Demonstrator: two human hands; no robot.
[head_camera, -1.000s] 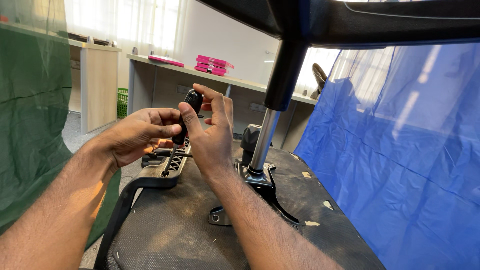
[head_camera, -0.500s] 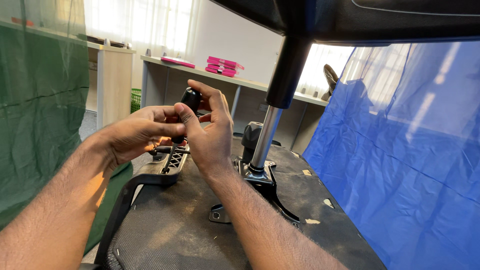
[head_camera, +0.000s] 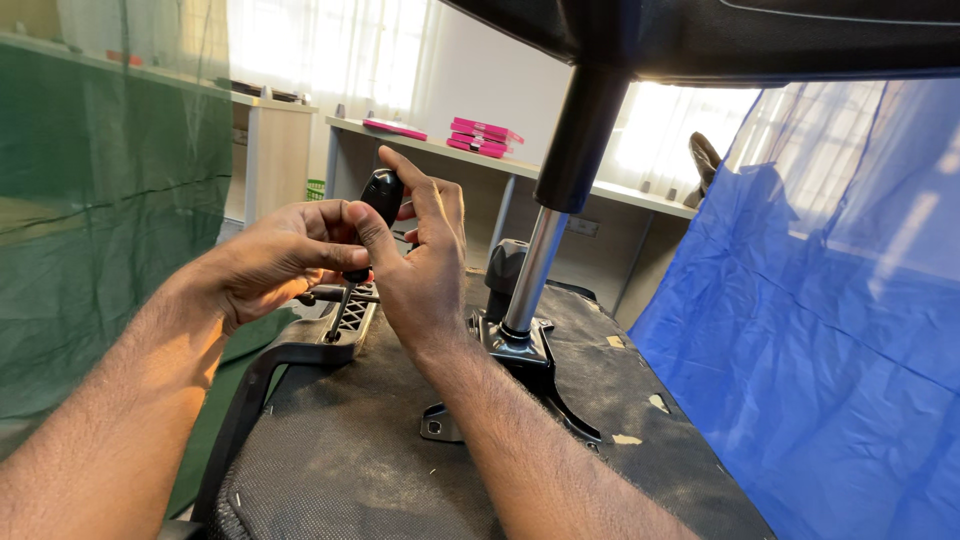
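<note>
An upturned office chair seat (head_camera: 380, 460), covered in dark worn fabric, fills the foreground, with blue cloth (head_camera: 830, 330) hanging to its right and green netting (head_camera: 100, 220) to its left. From the seat's metal mounting plate (head_camera: 520, 350) a chrome gas-lift column (head_camera: 535, 265) rises to the black base overhead. A black armrest bracket (head_camera: 330, 335) sits at the seat's left edge. Above it, the left hand (head_camera: 285, 260) is curled shut around the screwdriver (head_camera: 375, 205), whose black handle stands near upright, while the right hand (head_camera: 425, 270) pinches the handle between thumb and half-open fingers
</note>
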